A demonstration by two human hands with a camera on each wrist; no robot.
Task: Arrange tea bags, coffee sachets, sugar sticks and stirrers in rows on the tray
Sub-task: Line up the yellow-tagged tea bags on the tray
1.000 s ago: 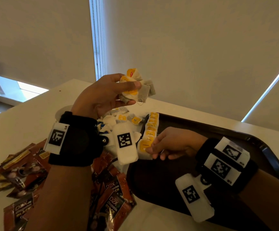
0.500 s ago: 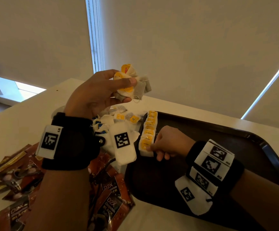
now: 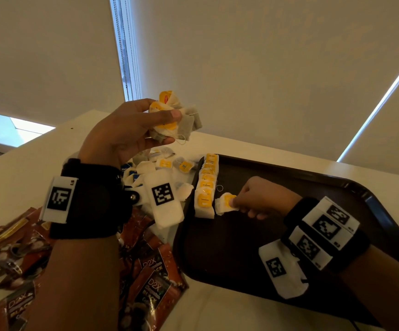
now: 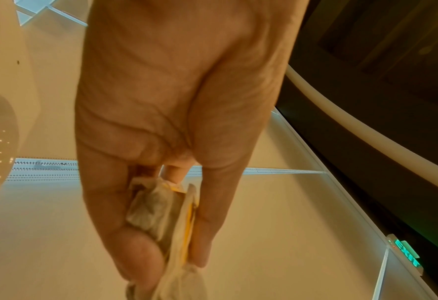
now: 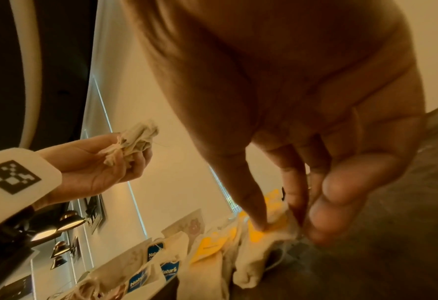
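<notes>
Since half a second ago the right hand (image 3: 257,198) has drawn away from the row of tea bags (image 3: 207,185) along the dark tray's (image 3: 337,185) left edge and now pinches a single tea bag (image 3: 226,203) between thumb and fingertips, low over the tray floor just right of the row's near end. The left hand (image 3: 124,132) has stayed raised above the table (image 3: 15,168) beyond the tray's far left corner, thumb and fingers clamped round a bunch of tea bags (image 3: 174,118). The left wrist view alone shows that bunch squeezed edge-on between thumb and fingers (image 4: 205,213); the right wrist view alone shows blue-tagged tea bags (image 5: 158,268) in the loose pile left of the tray. In the head view, coffee sachets (image 3: 150,290) lie scattered on the table off the tray's near left corner. Right forearm reaches across the tray, knuckles up.
</notes>
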